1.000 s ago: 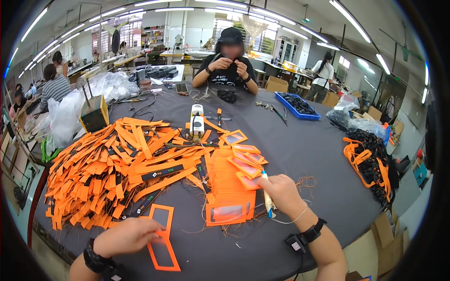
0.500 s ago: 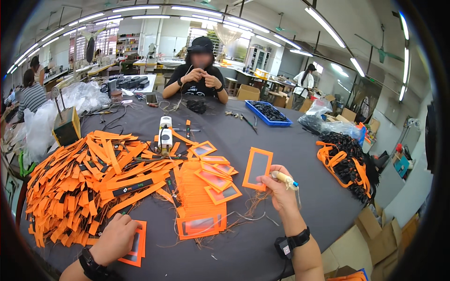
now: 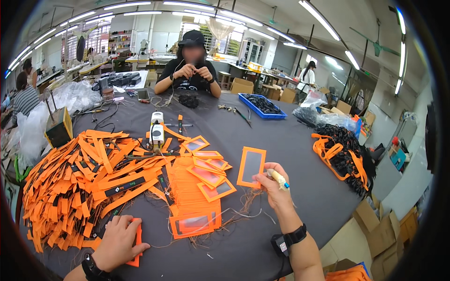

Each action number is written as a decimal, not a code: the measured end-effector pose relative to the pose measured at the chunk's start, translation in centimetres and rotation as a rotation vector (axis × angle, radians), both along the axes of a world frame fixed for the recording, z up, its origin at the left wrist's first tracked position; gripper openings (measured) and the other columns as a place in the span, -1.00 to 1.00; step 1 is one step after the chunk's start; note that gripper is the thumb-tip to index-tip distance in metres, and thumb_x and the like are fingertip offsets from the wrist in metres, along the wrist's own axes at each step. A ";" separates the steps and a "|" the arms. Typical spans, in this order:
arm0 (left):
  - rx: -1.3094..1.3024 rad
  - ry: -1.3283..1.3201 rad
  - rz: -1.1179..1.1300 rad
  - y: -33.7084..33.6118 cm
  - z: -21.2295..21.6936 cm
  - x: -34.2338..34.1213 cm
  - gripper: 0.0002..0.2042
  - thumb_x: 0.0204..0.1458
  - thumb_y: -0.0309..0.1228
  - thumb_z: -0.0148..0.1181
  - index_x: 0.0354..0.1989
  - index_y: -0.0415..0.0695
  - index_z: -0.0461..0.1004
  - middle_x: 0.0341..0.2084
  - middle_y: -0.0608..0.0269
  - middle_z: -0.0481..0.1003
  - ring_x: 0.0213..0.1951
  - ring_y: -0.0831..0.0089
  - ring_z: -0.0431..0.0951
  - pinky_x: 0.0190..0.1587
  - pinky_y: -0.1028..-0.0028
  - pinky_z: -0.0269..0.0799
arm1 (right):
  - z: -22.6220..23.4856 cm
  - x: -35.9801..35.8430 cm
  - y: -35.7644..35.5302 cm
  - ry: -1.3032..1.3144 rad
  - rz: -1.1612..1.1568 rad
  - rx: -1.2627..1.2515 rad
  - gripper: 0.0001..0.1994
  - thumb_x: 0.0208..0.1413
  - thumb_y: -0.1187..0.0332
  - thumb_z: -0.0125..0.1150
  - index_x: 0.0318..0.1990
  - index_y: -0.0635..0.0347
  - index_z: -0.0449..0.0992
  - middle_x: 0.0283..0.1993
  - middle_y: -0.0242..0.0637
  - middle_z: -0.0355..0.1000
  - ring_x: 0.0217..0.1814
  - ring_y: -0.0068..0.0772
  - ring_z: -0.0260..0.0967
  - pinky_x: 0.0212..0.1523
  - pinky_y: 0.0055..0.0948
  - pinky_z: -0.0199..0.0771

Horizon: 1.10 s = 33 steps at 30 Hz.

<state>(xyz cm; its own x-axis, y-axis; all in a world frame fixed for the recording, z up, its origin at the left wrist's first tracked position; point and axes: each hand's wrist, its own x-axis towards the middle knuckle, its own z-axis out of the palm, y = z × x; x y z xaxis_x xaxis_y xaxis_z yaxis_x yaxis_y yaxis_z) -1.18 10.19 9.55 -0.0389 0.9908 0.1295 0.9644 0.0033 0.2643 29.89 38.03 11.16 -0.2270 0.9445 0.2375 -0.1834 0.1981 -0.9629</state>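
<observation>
My right hand (image 3: 274,187) pinches the lower right corner of an orange-framed clear window panel (image 3: 251,166), held up over the table. A cream, tape-wrapped pen-like tool (image 3: 277,178) with a blue end also rests in that hand; I cannot make out its tip. At the front left, my left hand (image 3: 121,239) lies over a small pile of similar orange panels (image 3: 138,242), its thumb and fingers apart. In the middle stands a neat stack of orange panels (image 3: 190,187), with several loose ones (image 3: 216,189) fanned on top.
A big heap of orange straps with black labels (image 3: 70,187) covers the left side. Behind the stack sits a white power strip (image 3: 157,133). Black and orange straps (image 3: 344,159) pile at the right edge. Across the table a person (image 3: 191,70) works beside a blue tray (image 3: 262,107).
My left hand has spread its fingers over the front panels and its thumb has moved out to the right. My right hand still holds its panel. The whole view has shifted slightly.
</observation>
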 end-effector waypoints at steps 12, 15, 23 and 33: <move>0.082 -0.161 -0.128 0.8 1.9 1.7 -0.64 -0.04 -0.39 0.31 -0.04 -0.20 0.49 -0.21 0.11 0.41 -0.08 0.20 0.37 0.00 0.32 0.29 | 0.9 -0.7 -2.1 0.007 0.064 0.043 -0.66 0.02 0.56 0.29 -0.06 0.25 0.34 -0.37 -0.27 0.49 -0.34 -0.50 0.49 -0.30 -0.60 0.48; -0.014 -0.615 -0.144 2.8 2.4 3.1 -0.67 0.05 -0.44 0.24 0.00 -0.24 0.48 -0.20 0.15 0.48 -0.15 0.33 0.49 -0.09 0.39 0.42 | 0.7 -1.7 -4.1 -0.040 0.129 0.104 -0.67 0.02 0.54 0.30 -0.07 0.25 0.34 -0.39 -0.38 0.44 -0.37 -0.61 0.43 -0.30 -0.66 0.44; -0.063 -1.631 -0.023 5.4 0.7 5.9 -0.69 0.22 -0.37 0.07 0.03 -0.33 0.45 -0.19 0.18 0.55 -0.23 0.50 0.58 -0.17 0.56 0.54 | -0.1 -5.1 -12.5 -0.164 0.457 0.017 -0.68 0.04 0.57 0.28 -0.07 0.23 0.34 -0.38 -0.43 0.42 -0.35 -0.67 0.40 -0.34 -0.66 0.45; -0.138 -1.748 0.043 4.9 -2.7 4.5 -0.73 0.24 -0.37 0.04 -0.01 -0.31 0.46 -0.16 0.14 0.55 -0.21 0.46 0.60 -0.13 0.45 0.57 | -1.1 -5.0 -11.0 -0.219 0.403 0.149 -0.68 0.35 0.23 -0.11 0.10 0.27 0.23 -0.22 -0.12 0.53 -0.31 -0.46 0.51 -0.30 -0.57 0.49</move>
<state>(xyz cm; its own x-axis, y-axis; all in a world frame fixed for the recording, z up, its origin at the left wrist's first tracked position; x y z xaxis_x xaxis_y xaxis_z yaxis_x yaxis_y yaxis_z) 3.33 15.12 6.89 -0.0523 0.9846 -0.1669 -0.4282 0.1288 0.8944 24.85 27.04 10.11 -0.6277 0.7303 0.2694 -0.0699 0.2918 -0.9539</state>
